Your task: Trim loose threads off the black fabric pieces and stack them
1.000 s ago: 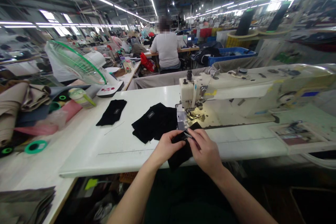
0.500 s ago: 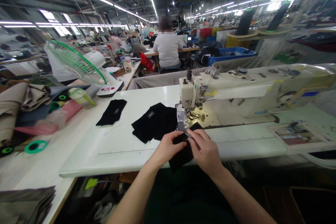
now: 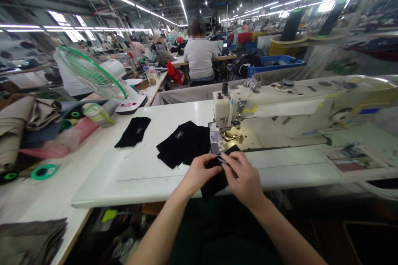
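Note:
Both my hands work close together at the table's front edge, just before the sewing machine [image 3: 225, 109]. A piece of black fabric [image 3: 214, 185] is pinched in my left hand [image 3: 199, 174], thumb and forefinger closed at its upper part. My right hand [image 3: 245, 180] is closed on the same fabric from the other side. Between the fingertips shows a small grey, pointed piece [image 3: 221, 160], too small to name for sure. Left of the machine's needle area lies a loose pile of black fabric pieces [image 3: 189, 143] with a small label on top.
Further left lies a second black stack [image 3: 133, 132], also labelled, with a loose thread nearby. A fan [image 3: 93, 72] stands beyond the table's left corner. A small tray [image 3: 357, 161] of tools sits at the right. Fabric rolls [image 3: 18, 128] and a green tape ring [image 3: 44, 171] occupy the left table.
The hands keep almost the same place and grip on the black fabric. A little more of the grey piece shows between the fingertips. The whole view has shifted very slightly.

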A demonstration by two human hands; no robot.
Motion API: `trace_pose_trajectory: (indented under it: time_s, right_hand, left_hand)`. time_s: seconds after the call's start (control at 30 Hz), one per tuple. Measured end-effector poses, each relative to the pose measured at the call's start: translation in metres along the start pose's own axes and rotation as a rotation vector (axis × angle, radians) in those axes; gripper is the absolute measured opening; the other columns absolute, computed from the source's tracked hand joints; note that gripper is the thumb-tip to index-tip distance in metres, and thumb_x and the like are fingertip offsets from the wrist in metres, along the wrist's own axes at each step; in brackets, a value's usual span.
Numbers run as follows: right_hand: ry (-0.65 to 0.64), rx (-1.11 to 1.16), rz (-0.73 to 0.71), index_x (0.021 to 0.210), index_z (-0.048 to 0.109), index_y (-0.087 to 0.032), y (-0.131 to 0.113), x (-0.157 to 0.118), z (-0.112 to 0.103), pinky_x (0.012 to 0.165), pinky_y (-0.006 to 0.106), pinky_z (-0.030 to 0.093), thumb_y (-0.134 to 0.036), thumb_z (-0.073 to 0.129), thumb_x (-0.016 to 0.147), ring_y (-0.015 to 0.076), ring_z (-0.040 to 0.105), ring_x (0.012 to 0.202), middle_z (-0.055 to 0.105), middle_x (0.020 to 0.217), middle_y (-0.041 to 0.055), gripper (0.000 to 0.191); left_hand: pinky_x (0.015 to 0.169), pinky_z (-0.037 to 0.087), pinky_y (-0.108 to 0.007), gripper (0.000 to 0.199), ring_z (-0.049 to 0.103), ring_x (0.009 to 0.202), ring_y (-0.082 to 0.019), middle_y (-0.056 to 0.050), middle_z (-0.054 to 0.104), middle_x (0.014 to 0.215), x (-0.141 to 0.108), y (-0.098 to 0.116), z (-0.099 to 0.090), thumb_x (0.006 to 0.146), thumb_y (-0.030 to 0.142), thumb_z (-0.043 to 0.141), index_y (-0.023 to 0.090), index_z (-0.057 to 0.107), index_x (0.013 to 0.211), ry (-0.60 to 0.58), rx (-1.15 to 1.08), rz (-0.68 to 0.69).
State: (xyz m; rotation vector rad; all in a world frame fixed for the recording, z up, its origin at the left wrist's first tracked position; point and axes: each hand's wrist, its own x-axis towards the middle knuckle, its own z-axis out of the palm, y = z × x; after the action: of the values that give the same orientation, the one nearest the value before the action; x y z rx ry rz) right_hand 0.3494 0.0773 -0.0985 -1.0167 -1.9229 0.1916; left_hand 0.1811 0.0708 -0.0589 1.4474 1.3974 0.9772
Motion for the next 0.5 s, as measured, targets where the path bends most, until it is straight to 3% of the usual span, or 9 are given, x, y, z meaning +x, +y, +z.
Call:
trace_pose_trajectory:
  time_s: [0.5]
  right_hand:
    - [0.047,0.019,0.007,0.126,0.065,-0.017,0.0029,-0.0002,0.002,0.073,0.028,0.059,-0.02,0.048,0.098,0.0187,0.067,0.09,0.063,0.104,0.0107,0.033]
  left_hand:
    - [0.087,0.052,-0.033,0.028,0.07,0.093,-0.024,-0.005,0.078,0.099,-0.0005,0.0004,0.0018,0.076,0.021,0.069,0.017,0.077,0.103,-0.031,-0.035,-0.024]
